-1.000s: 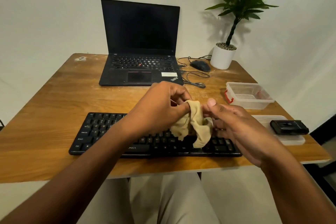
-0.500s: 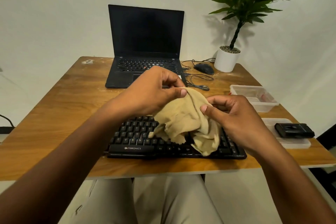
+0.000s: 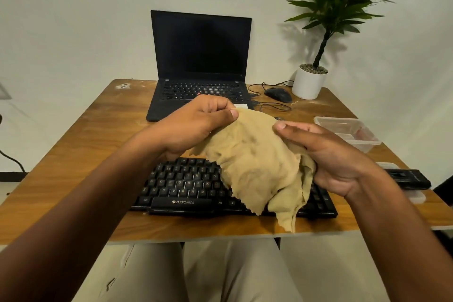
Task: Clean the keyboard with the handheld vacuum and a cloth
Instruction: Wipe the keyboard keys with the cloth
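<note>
The one brand name that reads clearly is "ZEBRONICS", printed in white with a small round logo before it, on the long space bar of the flat black plastic keyboard (image 3: 186,189) lying near the front edge of the wooden table. White letters show on its key caps too (Z, X, C, V, B, N, M in the bottom letter row, G, H, J, K above it), and "Alt" stands on the keys at either end of the space bar. The key legends on the open black laptop (image 3: 199,73) are too small to read.
</note>
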A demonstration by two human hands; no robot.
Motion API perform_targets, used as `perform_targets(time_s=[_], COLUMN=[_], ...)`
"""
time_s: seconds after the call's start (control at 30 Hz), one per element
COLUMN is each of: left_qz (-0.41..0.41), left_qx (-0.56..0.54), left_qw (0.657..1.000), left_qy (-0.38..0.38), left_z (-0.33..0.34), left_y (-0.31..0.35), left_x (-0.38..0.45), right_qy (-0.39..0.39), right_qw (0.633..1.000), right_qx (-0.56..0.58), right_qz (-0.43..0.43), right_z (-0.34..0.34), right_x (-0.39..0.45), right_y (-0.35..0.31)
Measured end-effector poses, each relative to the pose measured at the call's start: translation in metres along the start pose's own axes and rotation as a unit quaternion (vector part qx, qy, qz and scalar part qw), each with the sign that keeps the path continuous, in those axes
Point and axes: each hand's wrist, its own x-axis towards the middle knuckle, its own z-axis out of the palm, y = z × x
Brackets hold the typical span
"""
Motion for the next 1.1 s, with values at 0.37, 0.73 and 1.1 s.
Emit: perform_targets(time_s=[0.37,0.73,1.1], left_qz=[-0.001,-0.078,-0.077], left_qx=[0.119,-0.152,-0.116], left_qw=[0.978,0.985,0.988], left_qy=[0.170,-0.029,-0.071], left_z=[0.008,0.019,-0.001], left_y=[-0.016,-0.024,-0.004], left_x=[0.001,-0.010,0.004], right_qy=[-0.074,0.035,0.024], right_qw=[0.994,0.997,0.994], right_qx=[0.077,-0.032,-0.077], right_qz=[-0.004,-0.062,-0.080], right_z=[-0.007,0.001,-0.006], right_x=[0.019,0.038,0.034], right_y=[0.002,0.010,0.005])
